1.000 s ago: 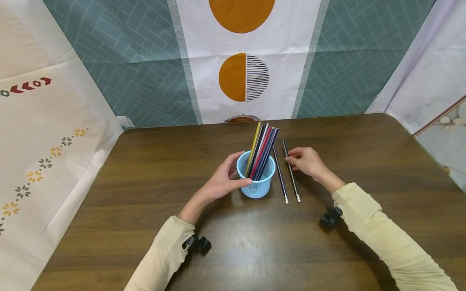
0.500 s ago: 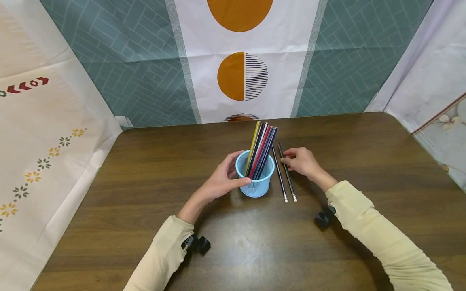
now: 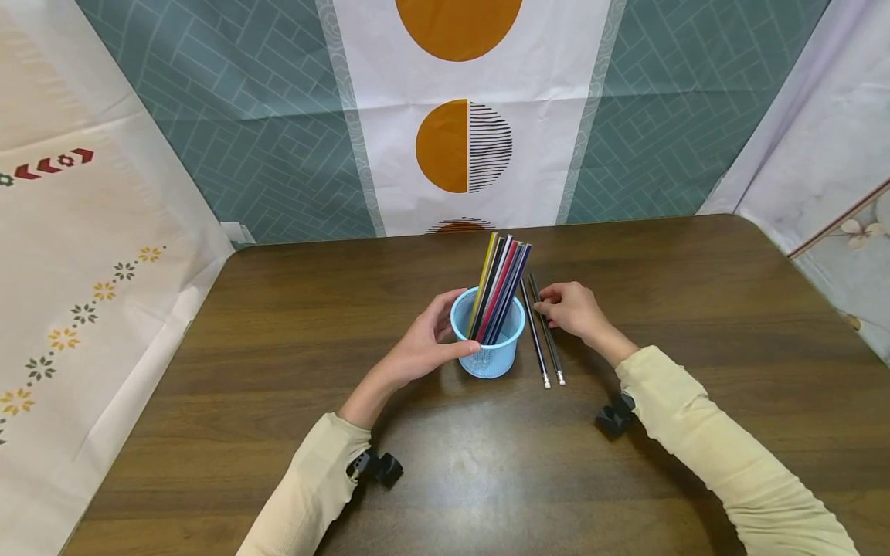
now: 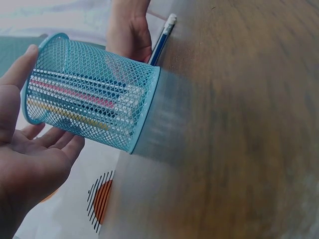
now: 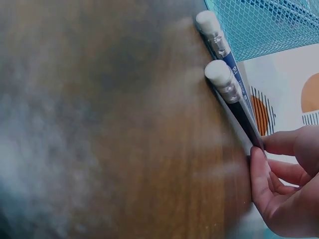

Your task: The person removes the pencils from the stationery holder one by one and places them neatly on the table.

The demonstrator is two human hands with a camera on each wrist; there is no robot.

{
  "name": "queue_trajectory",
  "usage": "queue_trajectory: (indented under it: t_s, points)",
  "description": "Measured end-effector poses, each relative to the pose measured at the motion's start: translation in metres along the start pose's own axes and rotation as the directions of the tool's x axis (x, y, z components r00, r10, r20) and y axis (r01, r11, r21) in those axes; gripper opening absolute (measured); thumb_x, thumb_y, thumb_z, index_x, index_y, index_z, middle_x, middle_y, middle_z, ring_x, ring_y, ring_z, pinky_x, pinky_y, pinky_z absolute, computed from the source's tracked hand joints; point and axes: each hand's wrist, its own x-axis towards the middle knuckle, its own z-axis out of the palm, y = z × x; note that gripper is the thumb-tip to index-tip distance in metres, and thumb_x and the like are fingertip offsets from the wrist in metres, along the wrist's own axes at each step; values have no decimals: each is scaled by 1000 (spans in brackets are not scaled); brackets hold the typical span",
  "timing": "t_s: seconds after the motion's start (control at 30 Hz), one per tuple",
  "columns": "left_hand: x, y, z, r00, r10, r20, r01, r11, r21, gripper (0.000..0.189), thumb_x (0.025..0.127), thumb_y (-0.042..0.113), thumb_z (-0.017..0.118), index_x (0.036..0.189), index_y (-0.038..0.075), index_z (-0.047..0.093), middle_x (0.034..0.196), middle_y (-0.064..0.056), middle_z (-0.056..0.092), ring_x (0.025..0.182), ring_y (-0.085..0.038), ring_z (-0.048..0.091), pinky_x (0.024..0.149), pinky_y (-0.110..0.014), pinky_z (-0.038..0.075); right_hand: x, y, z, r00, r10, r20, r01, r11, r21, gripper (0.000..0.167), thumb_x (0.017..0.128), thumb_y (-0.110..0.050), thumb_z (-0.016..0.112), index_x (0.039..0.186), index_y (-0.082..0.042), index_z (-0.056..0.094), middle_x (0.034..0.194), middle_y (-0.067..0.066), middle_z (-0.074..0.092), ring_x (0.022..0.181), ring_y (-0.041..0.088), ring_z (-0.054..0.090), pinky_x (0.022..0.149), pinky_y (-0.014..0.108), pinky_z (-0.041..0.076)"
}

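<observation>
Right hand (image 3: 572, 310) nearer cup (image 3: 489, 362), pencil (image 5: 241, 116) pinched

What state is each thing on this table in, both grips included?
Light-blue mesh pencil cup: upright on the table
Pencils in the cup: leaning, tops sticking out
Blue pencil: lying beside the cup
Black pencil: pinched by right grip
Left grip: curled round the cup
Right grip: pinching the black pencil

Black pencil (image 5: 239, 110) near upright light-blue mesh cup (image 3: 490, 361)

A teal-and-white cloth (image 3: 459, 83) with orange circles hangs behind the brown wooden table (image 3: 480, 440).
</observation>
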Motion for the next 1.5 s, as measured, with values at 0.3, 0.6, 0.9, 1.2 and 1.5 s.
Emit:
queue_trajectory:
  t_s: [0.3, 0.6, 0.9, 1.2, 1.5]
  points:
    - [-1, 1, 0, 1000, 9, -4, -9, 1000, 3, 75, 84, 2, 74, 146, 3, 31, 142, -16, 42, 129, -28, 45, 107, -35, 36, -2, -1, 1, 1000, -4, -11, 4, 1000, -23, 30, 93, -6, 63, 116, 13, 59, 89, 16, 59, 64, 13, 61, 61, 24, 56]
    - [-1, 1, 0, 1000, 12, -9, -12, 1000, 2, 75, 84, 1, 74, 146, 3, 31, 143, -16, 42, 129, -27, 44, 107, -34, 36, -2, -2, 2, 1000, 6, -19, -6, 1000, -16, 32, 93, -8, 63, 117, 13, 58, 91, 17, 59, 65, 15, 62, 62, 26, 56]
    - [-2, 2, 1, 1000, 18, -7, -18, 1000, 2, 75, 84, 1, 74, 146, 3, 31, 142, -17, 42, 129, -28, 45, 107, -35, 36, -3, 1, -1, 1000, 21, -2, -21, 999, 47, 32, 95, -8, 61, 119, 12, 56, 103, 23, 59, 77, 22, 61, 67, 27, 57]
    - [-2, 1, 1, 1000, 9, -4, -9, 1000, 3, 75, 84, 2, 74, 146, 4, 31, 143, -17, 41, 129, -28, 44, 108, -36, 35, -7, 2, -3, 999, 24, -28, -23, 999, 23, 31, 95, -9, 60, 120, 11, 58, 98, 19, 58, 78, 22, 62, 69, 26, 56]
    - [-2, 1, 1, 1000, 16, -7, -16, 1000, -7, 75, 84, 1, 74, 146, 3, 31, 143, -17, 42, 129, -28, 45, 107, -35, 36, -11, 1, -11, 1000, -4, -30, 5, 999, 42, 33, 97, -11, 57, 123, 9, 56, 110, 24, 60, 87, 28, 62, 74, 31, 56]
